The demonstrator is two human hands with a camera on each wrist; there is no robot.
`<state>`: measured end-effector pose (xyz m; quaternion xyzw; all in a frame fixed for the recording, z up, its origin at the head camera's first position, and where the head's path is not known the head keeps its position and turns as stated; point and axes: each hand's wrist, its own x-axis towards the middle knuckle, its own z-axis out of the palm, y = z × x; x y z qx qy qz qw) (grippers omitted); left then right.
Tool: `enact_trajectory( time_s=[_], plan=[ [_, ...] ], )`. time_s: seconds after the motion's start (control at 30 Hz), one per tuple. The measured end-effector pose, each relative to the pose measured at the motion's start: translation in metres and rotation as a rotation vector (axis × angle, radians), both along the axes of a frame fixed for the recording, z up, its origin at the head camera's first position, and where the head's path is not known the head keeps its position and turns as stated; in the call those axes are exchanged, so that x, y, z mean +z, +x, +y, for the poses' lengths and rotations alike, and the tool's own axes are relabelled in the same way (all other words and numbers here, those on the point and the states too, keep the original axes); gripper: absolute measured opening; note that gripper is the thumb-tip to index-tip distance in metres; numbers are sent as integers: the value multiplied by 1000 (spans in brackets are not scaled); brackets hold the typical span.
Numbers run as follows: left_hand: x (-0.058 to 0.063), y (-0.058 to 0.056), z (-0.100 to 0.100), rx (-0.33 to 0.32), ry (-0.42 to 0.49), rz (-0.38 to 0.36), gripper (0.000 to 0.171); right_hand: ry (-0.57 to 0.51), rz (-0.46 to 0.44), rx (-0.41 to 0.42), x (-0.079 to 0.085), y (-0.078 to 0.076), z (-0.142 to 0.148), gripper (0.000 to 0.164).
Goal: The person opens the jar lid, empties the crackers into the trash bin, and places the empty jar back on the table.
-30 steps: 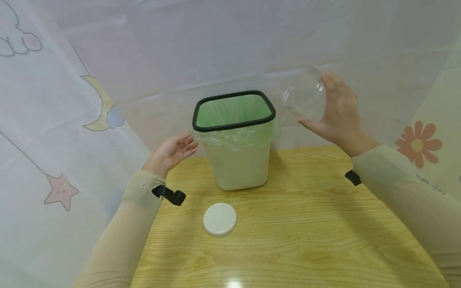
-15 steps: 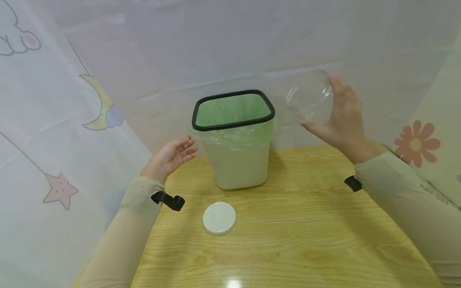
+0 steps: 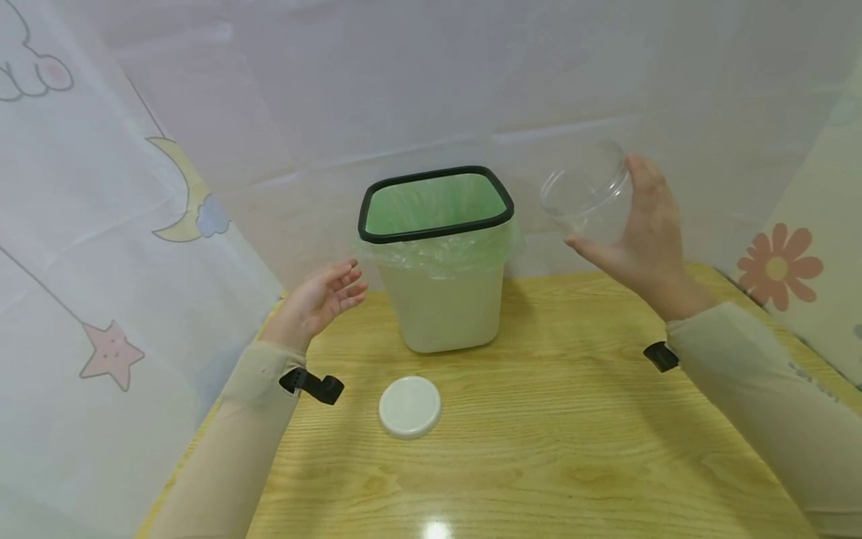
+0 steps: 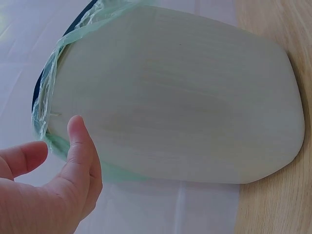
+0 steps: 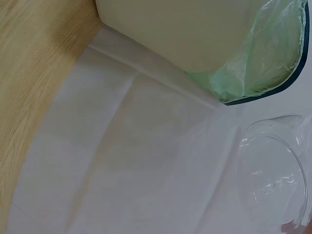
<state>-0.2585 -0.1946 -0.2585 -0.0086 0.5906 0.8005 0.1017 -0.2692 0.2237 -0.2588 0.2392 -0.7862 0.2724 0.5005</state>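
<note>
My right hand (image 3: pixel 652 236) grips a clear plastic jar (image 3: pixel 584 196) between thumb and fingers. The jar is held tilted in the air, right of the trash bin (image 3: pixel 446 311), and its round end faces the camera in the right wrist view. A green plastic bag (image 3: pixel 441 258) lines the bin and folds over its outside under a black rim ring (image 3: pixel 438 234). To the bin's left, my left hand (image 3: pixel 315 301) hangs with relaxed fingers and holds nothing. A round white lid (image 3: pixel 409 406) lies on the table in front of the bin.
The bin stands upright on a wood-grain table (image 3: pixel 572 434), near its back edge. A pale printed sheet (image 3: pixel 323 90) hangs behind and along the sides, with a moon, a star and a flower on it.
My right hand has moved a little right and down with the jar. The left hand has drawn slightly down from the bin's rim. The bin and lid rest where they were.
</note>
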Motion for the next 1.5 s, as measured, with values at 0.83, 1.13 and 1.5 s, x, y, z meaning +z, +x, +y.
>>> enact_trajectory(
  time_s=[0.83, 1.13, 1.5],
  plan=[
    [-13, 10, 0, -5, 11, -9, 33, -82, -76, 44, -19, 19, 4, 112],
    [-16, 14, 0, -19, 14, 4, 31, -122, -105, 45, -23, 25, 2, 114],
    [-21, 20, 1, -38, -10, 18, 53, -136, -101, 70, -30, 31, -1, 115]
  ],
)
